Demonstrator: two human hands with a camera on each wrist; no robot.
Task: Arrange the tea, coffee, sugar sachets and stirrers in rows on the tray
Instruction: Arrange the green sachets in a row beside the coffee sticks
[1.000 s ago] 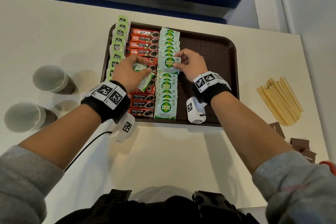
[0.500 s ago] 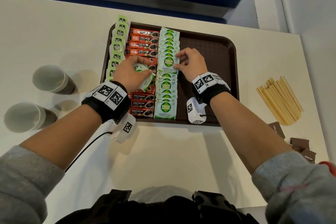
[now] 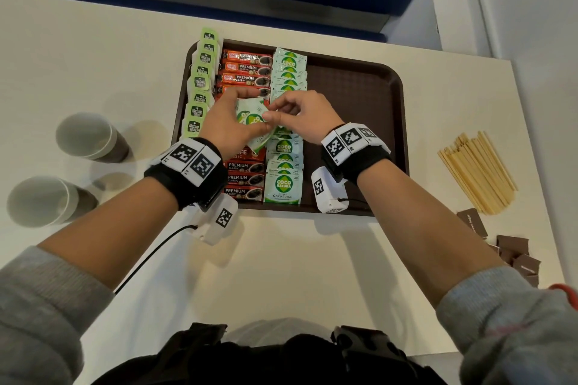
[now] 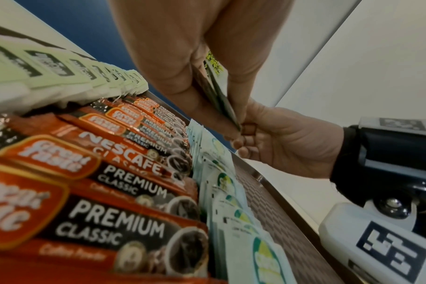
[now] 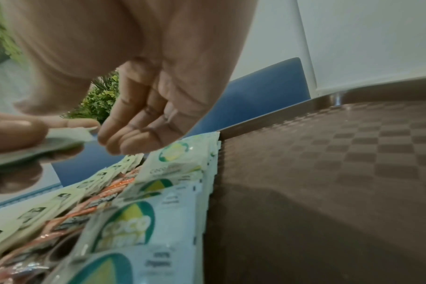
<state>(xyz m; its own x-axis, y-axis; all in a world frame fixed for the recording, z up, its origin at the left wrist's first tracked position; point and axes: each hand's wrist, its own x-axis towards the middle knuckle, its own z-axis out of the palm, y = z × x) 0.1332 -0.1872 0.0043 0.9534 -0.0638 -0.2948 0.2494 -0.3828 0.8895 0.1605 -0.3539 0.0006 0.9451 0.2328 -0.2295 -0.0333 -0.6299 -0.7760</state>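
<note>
A brown tray (image 3: 353, 94) carries three rows: green tea bags (image 3: 200, 84) at its left edge, red coffee sachets (image 3: 247, 69), then white-green sugar sachets (image 3: 283, 184). My left hand (image 3: 225, 122) holds a small stack of sugar sachets (image 3: 251, 117) above the coffee row, thumb on top; in the left wrist view the stack (image 4: 221, 96) sits edge-on between thumb and fingers. My right hand (image 3: 273, 114) pinches a sachet at the stack's right end with thumb and index finger; the right wrist view shows that pinch (image 5: 68, 124). Wooden stirrers (image 3: 478, 172) lie on the table, right of the tray.
Two paper cups (image 3: 90, 137) (image 3: 43, 200) lie on their sides left of the tray. Brown sachets (image 3: 513, 250) are scattered at the table's right front. The tray's right half (image 5: 328, 173) is bare. A wall stands close on the right.
My right hand has left the sugar row and moved left to pinch the stack in my left hand. My left hand has shifted slightly right with the stack.
</note>
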